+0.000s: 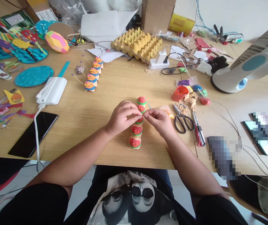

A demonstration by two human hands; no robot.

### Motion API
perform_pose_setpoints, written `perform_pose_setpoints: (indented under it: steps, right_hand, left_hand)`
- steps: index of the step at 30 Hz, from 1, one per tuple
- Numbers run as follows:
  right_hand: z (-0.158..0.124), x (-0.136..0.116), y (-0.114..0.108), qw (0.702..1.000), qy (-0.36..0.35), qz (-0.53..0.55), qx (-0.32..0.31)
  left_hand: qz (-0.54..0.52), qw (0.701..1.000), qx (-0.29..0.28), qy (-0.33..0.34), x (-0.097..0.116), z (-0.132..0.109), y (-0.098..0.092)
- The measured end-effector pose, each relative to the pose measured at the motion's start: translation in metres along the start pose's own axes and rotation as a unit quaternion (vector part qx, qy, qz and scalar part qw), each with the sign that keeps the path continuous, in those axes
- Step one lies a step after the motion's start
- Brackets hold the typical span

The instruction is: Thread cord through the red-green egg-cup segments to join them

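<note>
A row of egg-carton cups [136, 130] with red tops, green bands and small yellow faces lies on the table between my hands. My left hand [124, 117] is closed in a pinch over the middle of the row. My right hand [158, 120] meets it there, thumb and finger pinched too. Whatever sits between the fingertips is too small to make out. A thin blue stick [148, 105] pokes out by the right fingers; its other end is hidden. Farther back stands a second egg-carton row [93, 75] in orange and blue, with dark-tipped sticks on its left side.
Black scissors [182, 120], a red cutter [199, 132] and a red cup [180, 93] lie right of my hands, beside coloured clay lumps [202, 92]. Behind are yellow egg trays [137, 45]. A power bank [52, 90] and phone [34, 134] lie left; a fan [243, 62] stands right.
</note>
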State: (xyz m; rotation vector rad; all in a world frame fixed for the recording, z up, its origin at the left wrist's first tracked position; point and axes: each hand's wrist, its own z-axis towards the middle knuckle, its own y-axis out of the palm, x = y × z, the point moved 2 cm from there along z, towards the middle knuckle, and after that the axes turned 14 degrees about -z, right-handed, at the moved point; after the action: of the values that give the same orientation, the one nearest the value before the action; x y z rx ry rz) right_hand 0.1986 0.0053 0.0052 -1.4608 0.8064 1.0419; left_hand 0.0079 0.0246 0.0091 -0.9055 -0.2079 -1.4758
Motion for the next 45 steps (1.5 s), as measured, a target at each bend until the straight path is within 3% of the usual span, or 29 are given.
perform_pose_setpoints:
  steps: [12, 17, 21, 34, 45]
  right_hand:
    - [0.002, 0.002, -0.001, 1.0, -0.003, -0.017, 0.019]
    - [0.007, 0.009, 0.001, 0.996, 0.009, -0.048, 0.071]
    - [0.014, 0.017, 0.009, 0.994, 0.008, -0.075, 0.077]
    - [0.021, 0.021, 0.02, 0.988, 0.006, -0.12, 0.098]
    - [0.022, 0.019, 0.021, 0.985, -0.006, -0.137, 0.105]
  left_hand:
    - [0.015, 1.0, -0.001, -0.026, -0.006, 0.0, -0.002]
    - [0.015, 0.995, 0.015, -0.096, -0.018, -0.001, -0.003]
    - [-0.035, 0.985, 0.045, -0.164, -0.031, -0.007, 0.002]
    - [-0.108, 0.96, 0.05, -0.252, -0.039, -0.01, 0.009]
    - [-0.14, 0.954, 0.053, -0.259, -0.044, -0.011, 0.013]
